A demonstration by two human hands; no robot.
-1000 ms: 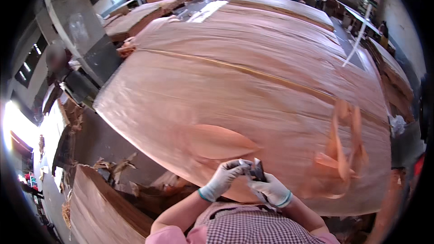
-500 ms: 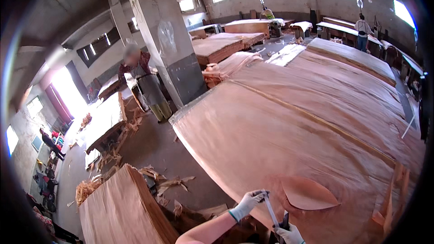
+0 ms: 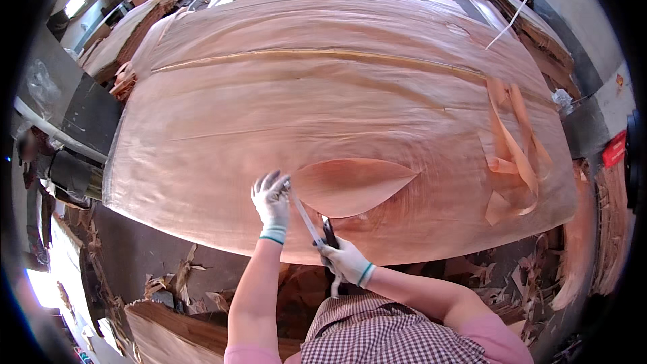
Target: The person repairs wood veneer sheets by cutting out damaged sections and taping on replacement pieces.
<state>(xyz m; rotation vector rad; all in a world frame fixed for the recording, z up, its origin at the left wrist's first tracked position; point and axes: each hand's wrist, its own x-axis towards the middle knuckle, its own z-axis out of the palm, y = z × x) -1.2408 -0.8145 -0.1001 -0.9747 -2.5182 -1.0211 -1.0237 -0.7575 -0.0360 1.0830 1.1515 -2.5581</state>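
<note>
Gloved in white with a green cuff, my left hand [image 3: 271, 199] is closed on the upper end of a narrow whitish strip [image 3: 304, 214]. The strip runs stretched down to my right hand [image 3: 345, 261], also gloved, which is wrapped round a black-handled tool [image 3: 329, 232]; its exact kind is hard to make out. A pale tail hangs below my right hand. Both hands are above the near edge of a wide reddish-brown wood veneer sheet [image 3: 222, 162]. Just beyond them, a leaf-shaped veneer piece [image 3: 357, 185] lies on the sheet, its near edge casting a dark shadow.
Curled veneer strips [image 3: 515, 155] lie on the sheet at right. A yellowish seam [image 3: 323, 54] crosses it farther back. Veneer scraps [image 3: 185, 273] litter the floor. A veneer stack [image 3: 175, 327] stands at lower left, a pillar [image 3: 81, 104] at left, and a person [image 3: 50, 162] beside it.
My view has turned down and to the right, bringing my forearms and checked apron into sight. The strip stays stretched between my hands, and the black-handled tool is still in the right one.
</note>
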